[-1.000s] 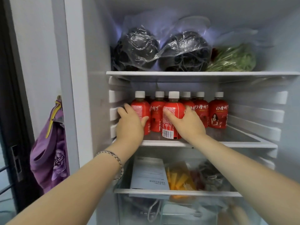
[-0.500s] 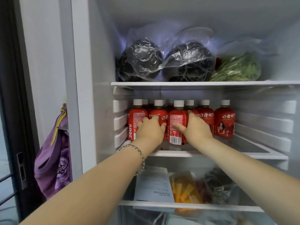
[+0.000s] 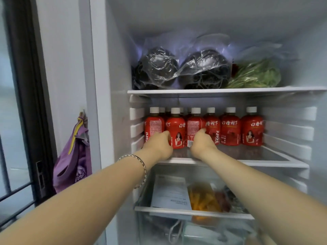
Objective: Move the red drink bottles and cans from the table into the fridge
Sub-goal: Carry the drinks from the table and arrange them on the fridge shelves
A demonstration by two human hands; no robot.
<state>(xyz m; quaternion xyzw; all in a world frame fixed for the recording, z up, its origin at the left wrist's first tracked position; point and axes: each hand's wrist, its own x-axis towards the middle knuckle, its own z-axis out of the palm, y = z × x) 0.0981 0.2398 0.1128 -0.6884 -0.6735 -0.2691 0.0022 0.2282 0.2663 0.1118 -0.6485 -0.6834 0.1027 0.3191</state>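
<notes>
Head view: a purple bag [image 3: 72, 156] hangs at nine o'clock outside the fridge [image 3: 113, 85]. Your left grip [image 3: 159, 145] curls on the leftmost bottle [image 3: 154, 125], your right grip [image 3: 201, 144] on the third bottle [image 3: 193, 127]. The red bottles [image 3: 230, 128] line the middle shelf [image 3: 265, 163] toward three o'clock. No cans show; the desk is unseen, so the remainder is unknowable.

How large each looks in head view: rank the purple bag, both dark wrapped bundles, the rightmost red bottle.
Purple bag, only narrowly; it hangs nearer, so unsure.
Left dark bundle and right dark bundle: alike, unranked.
Rightmost red bottle, clearly smallest.
</notes>
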